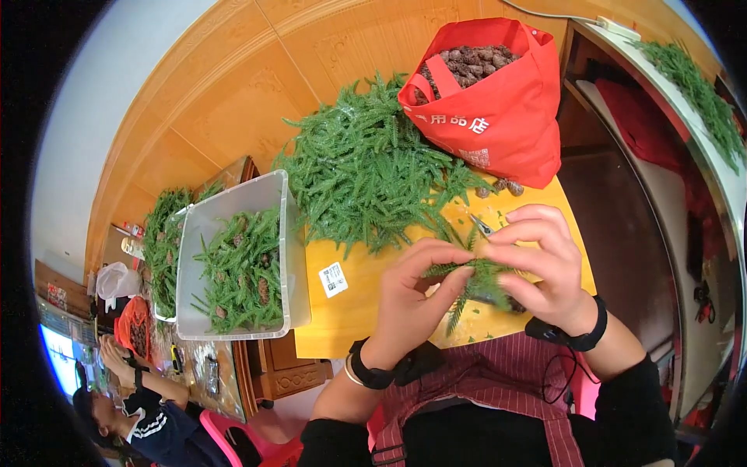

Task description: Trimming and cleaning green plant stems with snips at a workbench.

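Both hands (left hand [408, 300], right hand [545, 268]) grasping green sprig [475, 279]; yellow table [350, 311]; wood-panelled wall [233, 93].

Count at that moment: one red bag [498, 101] of pine cones at 1 o'clock, one big pile of green sprigs [366, 171] at 12, two clear bins [233, 265] at 9, two loose cones [507, 187] by the bag, one pair of pliers [481, 226].

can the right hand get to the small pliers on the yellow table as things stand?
Probably yes. The pliers lie bare on the yellow table just beyond the right hand, nothing over them. But that hand and the left hand both pinch a green sprig, so it must let go first.
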`<action>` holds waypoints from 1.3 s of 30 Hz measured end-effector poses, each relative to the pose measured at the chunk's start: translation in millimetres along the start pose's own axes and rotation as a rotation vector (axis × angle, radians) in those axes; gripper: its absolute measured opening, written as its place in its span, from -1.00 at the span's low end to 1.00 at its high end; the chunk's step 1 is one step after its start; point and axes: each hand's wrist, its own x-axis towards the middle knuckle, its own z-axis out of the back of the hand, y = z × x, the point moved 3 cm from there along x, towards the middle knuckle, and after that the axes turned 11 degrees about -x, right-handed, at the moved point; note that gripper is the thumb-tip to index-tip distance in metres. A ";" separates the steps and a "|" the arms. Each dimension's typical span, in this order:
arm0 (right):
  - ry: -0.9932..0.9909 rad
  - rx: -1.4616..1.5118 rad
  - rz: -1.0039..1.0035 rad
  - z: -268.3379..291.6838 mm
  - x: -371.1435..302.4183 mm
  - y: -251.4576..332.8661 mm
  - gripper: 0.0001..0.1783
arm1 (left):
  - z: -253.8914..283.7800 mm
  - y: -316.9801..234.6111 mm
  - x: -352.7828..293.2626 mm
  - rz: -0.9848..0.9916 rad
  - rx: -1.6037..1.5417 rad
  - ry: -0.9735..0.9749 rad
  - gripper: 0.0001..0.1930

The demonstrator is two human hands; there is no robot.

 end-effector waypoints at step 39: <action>0.912 1.087 -0.971 43.0 -66.0 -12.9 -0.64 | -1.2 -25.8 -12.8 -0.939 1.051 0.331 -0.61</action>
